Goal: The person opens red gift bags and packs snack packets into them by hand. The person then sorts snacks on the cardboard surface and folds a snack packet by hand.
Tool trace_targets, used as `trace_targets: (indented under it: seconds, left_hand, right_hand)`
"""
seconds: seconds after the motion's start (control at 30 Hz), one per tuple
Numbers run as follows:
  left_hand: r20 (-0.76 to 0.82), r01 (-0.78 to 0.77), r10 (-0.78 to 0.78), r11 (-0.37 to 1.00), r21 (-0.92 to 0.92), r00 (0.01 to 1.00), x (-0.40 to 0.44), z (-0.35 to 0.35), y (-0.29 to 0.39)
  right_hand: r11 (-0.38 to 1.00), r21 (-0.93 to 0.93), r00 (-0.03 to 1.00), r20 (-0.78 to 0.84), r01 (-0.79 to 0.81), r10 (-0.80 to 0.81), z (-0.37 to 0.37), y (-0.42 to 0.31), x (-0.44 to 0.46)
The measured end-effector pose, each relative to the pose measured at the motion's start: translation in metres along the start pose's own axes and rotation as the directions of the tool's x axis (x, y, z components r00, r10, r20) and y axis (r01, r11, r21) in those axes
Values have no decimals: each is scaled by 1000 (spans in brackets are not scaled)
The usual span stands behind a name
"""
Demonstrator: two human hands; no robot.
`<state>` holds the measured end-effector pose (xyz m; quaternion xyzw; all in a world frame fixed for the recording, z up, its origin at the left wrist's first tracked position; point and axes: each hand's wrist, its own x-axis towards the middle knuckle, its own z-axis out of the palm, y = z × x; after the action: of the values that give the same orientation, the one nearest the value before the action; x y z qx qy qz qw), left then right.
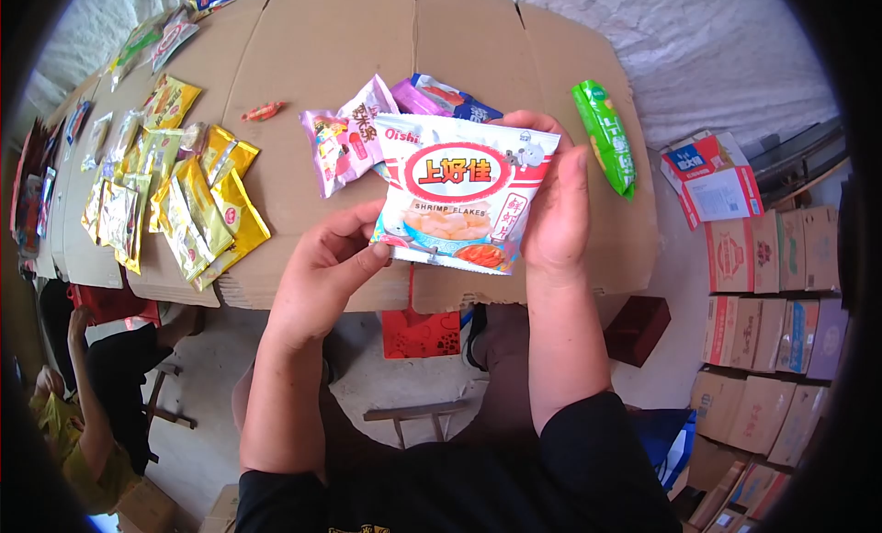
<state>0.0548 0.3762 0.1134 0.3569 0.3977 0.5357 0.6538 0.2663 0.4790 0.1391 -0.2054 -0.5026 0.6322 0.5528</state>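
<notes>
A white and red bag of shrimp flakes (459, 188) is held up over the cardboard-covered table (322, 37), its printed front facing the camera. My left hand (335, 266) pinches its lower left corner between thumb and fingers. Around its right edge wraps my right hand (559, 207), with the fingers partly hidden behind the bag. Just behind and left of it lie a pink snack bag (335, 142) and a blue packet (455, 98), which it partly covers. To the right of my right hand lies a long green packet (604, 138).
Yellow snack packets (234, 221) are heaped at the left, with a small red packet (265, 111) nearby. Another person (92, 404) sits at the lower left. Stacked cardboard boxes (749, 331) stand at the right. A red box (421, 333) is below the table's front edge.
</notes>
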Motion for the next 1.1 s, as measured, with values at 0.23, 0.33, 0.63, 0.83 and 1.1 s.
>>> trace_targets:
  seconds: [0.23,0.33,0.63,0.83,1.1]
  left_hand:
    - [-8,32,-32,999,10,999,-3,-1,1]
    - [-15,14,-13,997,77,1000,-5,1,3]
    - [-51,-13,23,981,192,998,-7,1,1]
    - [-39,-123,171,832,541,985,-6,1,-3]
    - [-63,-199,281,804,560,958,-8,-3,0]
  right_hand:
    - [999,-19,998,37,48,-48,-1,-2,1]
    - [997,-32,997,44,65,-64,-5,-2,3]
    - [911,-395,990,113,119,-81,-11,-31,3]
    - [612,-770,949,300,178,101,-4,-37,3]
    - [724,-690,967,165,-28,194,-12,-18,2]
